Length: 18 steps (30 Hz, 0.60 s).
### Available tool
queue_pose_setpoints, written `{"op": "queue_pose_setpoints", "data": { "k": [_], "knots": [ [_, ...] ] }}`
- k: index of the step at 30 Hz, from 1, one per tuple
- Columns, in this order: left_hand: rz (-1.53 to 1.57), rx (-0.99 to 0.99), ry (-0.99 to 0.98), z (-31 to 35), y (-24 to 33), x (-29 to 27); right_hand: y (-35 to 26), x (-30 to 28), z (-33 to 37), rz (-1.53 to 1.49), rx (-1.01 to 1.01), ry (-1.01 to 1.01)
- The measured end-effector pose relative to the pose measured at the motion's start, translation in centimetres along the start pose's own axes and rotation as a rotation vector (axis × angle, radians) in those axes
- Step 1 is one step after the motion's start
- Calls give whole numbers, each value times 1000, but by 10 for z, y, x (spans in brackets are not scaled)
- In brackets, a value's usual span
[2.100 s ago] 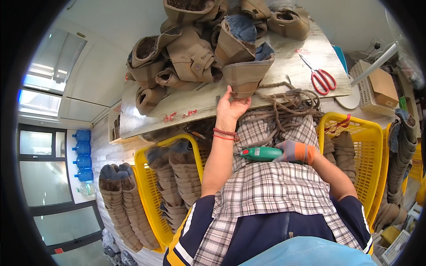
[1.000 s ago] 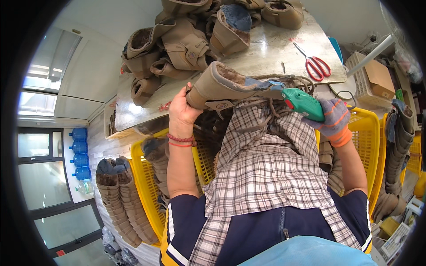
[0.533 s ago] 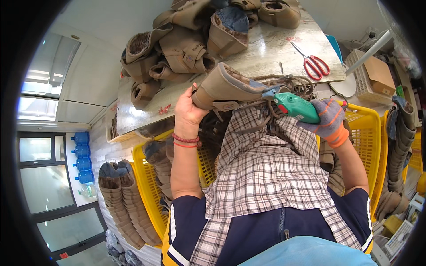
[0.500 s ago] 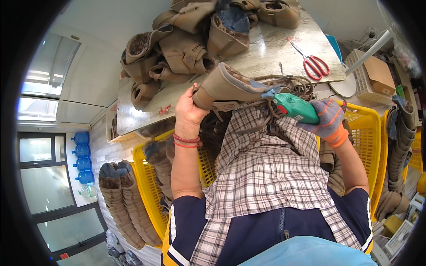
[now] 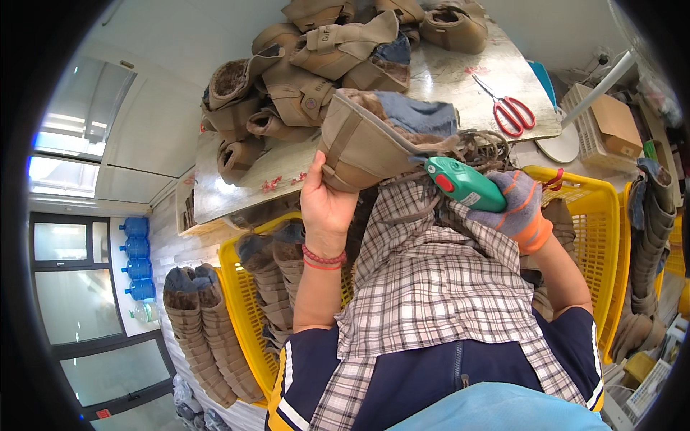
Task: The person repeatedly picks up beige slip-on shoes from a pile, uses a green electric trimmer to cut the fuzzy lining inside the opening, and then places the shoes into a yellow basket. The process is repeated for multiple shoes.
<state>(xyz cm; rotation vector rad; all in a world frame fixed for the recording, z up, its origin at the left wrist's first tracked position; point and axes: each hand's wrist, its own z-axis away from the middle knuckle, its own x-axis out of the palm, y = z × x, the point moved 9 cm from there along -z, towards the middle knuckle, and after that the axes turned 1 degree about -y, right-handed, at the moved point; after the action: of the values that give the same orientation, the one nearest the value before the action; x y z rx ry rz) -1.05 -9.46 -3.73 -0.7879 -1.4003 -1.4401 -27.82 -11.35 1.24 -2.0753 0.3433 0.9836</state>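
Your left hand (image 5: 325,205) is gripping a tan fur-lined boot (image 5: 374,140) from underneath, fingers wrapped closed around its lower edge, thumb side pressing the outer wall. The boot is being held up in front of your chest, tilted, opening facing up and right, just off the near edge of the marble-look table (image 5: 460,79). A red bead bracelet (image 5: 323,257) is sitting on that wrist.

Your right hand (image 5: 519,208), wearing a grey glove with an orange cuff, is closed tight around a green handheld tool (image 5: 463,184) with a red button. The tool's tip is pointing left and touching the boot's rim at the blue-grey lining. A tangle of brown laces (image 5: 483,144) is lying just behind the tool, at the table edge.

A pile of similar tan boots (image 5: 309,65) is lying on the far left part of the table, well apart from your hands. Red-handled scissors (image 5: 509,109) are resting on the table's right side, beyond the laces.

A yellow plastic crate (image 5: 244,316) is standing below your left arm, filled with boots stacked upright. A second yellow crate (image 5: 596,215) is standing to your right, just beside the right forearm. More boots are stacked outside the left crate on the floor (image 5: 198,330). Blue water bottles (image 5: 136,258) are lined up far left.
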Motion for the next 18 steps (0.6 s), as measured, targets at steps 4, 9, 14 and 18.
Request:
{"op": "queue_pose_setpoints", "data": {
  "k": [4,9,14,18],
  "knots": [
    [-84,155,-136,15,7,14,-2,6,-4,-147,84,-20],
    [-334,287,-304,27,8,27,4,17,-4,-341,185,6],
    [-567,346,-360,28,1,22,1,20,-10,-422,229,6],
    [-908,402,-344,28,-5,17,4,18,-14,-487,260,54]
  ]
}}
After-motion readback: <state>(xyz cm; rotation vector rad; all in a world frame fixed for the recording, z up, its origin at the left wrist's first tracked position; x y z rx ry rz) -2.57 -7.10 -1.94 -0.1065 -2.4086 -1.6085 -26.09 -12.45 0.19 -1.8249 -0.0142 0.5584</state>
